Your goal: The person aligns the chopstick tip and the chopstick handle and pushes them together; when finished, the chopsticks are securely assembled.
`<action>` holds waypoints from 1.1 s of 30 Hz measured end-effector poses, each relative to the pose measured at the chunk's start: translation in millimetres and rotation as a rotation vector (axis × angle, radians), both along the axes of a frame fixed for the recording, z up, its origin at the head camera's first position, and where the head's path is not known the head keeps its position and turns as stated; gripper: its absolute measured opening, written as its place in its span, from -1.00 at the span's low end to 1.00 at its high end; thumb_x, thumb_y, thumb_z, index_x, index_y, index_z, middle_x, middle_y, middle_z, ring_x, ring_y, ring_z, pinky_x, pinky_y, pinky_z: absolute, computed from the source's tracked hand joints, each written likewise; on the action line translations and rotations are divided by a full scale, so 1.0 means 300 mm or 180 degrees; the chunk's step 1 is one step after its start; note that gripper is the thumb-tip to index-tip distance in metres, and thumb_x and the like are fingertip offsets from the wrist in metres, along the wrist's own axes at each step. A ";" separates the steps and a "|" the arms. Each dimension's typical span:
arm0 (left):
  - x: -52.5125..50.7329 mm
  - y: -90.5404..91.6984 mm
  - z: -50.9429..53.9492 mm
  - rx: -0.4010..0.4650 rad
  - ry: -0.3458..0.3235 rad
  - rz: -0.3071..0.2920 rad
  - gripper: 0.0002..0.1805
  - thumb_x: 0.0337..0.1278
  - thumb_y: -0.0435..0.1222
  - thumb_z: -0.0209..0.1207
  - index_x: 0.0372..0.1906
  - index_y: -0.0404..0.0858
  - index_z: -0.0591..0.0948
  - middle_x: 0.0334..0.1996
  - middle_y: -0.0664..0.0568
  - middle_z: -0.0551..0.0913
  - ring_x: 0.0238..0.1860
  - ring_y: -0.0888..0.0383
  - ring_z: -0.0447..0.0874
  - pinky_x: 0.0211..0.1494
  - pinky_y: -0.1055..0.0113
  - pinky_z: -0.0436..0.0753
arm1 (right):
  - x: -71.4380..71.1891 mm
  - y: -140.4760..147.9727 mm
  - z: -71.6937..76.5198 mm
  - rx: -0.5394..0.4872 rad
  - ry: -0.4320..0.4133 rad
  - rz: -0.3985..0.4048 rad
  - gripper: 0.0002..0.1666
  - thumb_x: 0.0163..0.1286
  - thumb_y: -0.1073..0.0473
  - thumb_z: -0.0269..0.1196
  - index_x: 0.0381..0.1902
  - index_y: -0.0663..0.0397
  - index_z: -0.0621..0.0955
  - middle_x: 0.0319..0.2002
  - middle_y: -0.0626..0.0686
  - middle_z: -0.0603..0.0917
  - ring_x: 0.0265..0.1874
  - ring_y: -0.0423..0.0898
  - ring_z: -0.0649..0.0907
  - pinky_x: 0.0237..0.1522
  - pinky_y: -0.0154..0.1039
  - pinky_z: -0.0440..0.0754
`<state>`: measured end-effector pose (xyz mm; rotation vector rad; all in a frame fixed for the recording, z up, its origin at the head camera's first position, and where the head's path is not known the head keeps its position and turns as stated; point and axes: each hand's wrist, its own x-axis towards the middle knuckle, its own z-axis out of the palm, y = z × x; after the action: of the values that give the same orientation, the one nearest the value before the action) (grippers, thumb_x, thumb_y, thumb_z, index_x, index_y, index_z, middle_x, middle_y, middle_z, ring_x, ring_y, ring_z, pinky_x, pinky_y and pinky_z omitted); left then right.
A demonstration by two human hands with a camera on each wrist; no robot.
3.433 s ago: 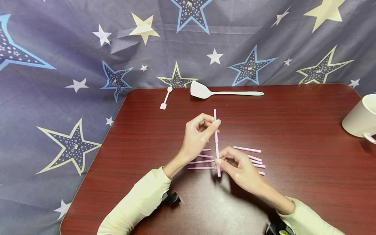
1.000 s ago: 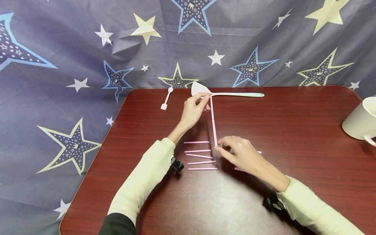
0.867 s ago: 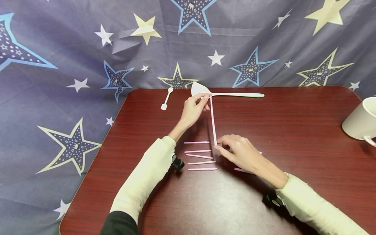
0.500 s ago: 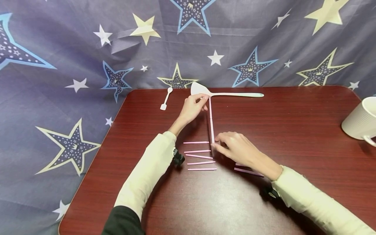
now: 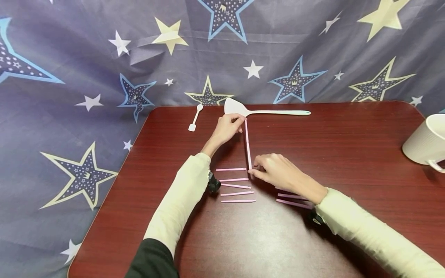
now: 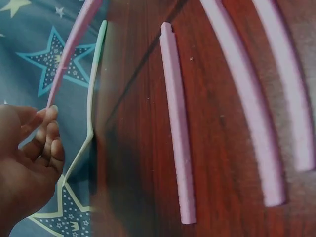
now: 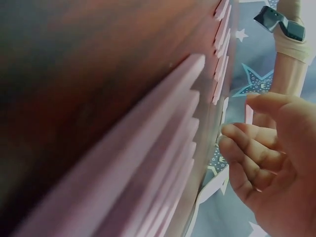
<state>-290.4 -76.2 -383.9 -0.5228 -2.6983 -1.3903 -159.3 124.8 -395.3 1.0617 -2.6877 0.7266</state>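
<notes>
A long pink stick (image 5: 248,148), made of two pieces joined end to end, slants slightly just above the table in the head view. My left hand (image 5: 227,128) pinches its far end beside the white spatula (image 5: 274,112). At the near end, my right hand (image 5: 278,172) has its thumb touching or very close to the stick. A gap shows between that thumb and the fingers in the right wrist view. Several short pink sticks (image 5: 238,201) lie in a row left of centre. More pink sticks (image 5: 294,203) lie partly hidden under my right hand.
A small white double-ended spoon (image 5: 196,118) lies near the back left of the brown table (image 5: 347,154). A white ribbed mug (image 5: 425,139) stands at the right edge. Behind the table hangs a star-patterned cloth (image 5: 257,46).
Both hands have carried the joined stick from mid-table toward the back, then lowered it and shifted it slightly left. My right thumb and fingers, pinching it at first, have spread apart.
</notes>
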 end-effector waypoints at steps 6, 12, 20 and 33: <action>-0.023 0.002 0.004 -0.0211 -0.0021 -0.0011 -0.71 0.53 -0.22 0.12 0.04 -0.26 0.76 -0.51 -0.14 0.74 -0.38 0.08 0.71 -0.11 0.34 0.50 | -0.032 -0.006 0.006 0.0231 0.0112 0.0003 -0.75 0.36 0.04 0.43 -0.38 0.07 0.67 -0.50 -0.09 0.68 -0.54 -0.12 0.62 -0.45 -0.06 0.64; -0.040 0.006 0.008 -0.0437 -0.0075 -0.0076 -0.69 0.55 -0.23 0.08 0.08 -0.29 0.74 -0.47 -0.20 0.75 -0.29 0.06 0.68 0.02 0.27 0.50 | -0.052 -0.008 -0.001 0.0335 0.0143 0.0002 -0.76 0.36 0.04 0.43 -0.38 0.06 0.67 -0.49 -0.09 0.67 -0.51 -0.06 0.66 -0.41 -0.03 0.67; -0.055 -0.001 0.003 -0.0643 -0.0185 -0.0096 -0.68 0.55 -0.26 0.05 0.08 -0.29 0.75 -0.49 -0.14 0.75 -0.30 0.05 0.71 0.06 0.24 0.52 | -0.073 -0.013 -0.013 0.0406 0.0120 0.0014 -0.71 0.35 0.06 0.44 -0.48 0.00 0.59 -0.56 -0.14 0.58 -0.58 -0.08 0.61 -0.47 -0.04 0.64; -0.090 -0.008 0.002 -0.0906 -0.0487 -0.0316 -0.63 0.40 -0.46 0.02 0.17 -0.33 0.70 -0.60 -0.08 0.64 -0.59 0.28 0.48 -0.40 0.44 0.37 | -0.098 -0.027 -0.016 0.0558 0.0176 0.0090 -0.56 0.36 0.08 0.43 -0.61 -0.04 0.45 -0.65 -0.12 0.45 -0.65 -0.08 0.54 -0.56 -0.04 0.59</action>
<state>-317.5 -78.6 -383.2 -0.5990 -3.0563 -1.1121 -188.9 116.8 -400.2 1.1429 -2.7344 0.4648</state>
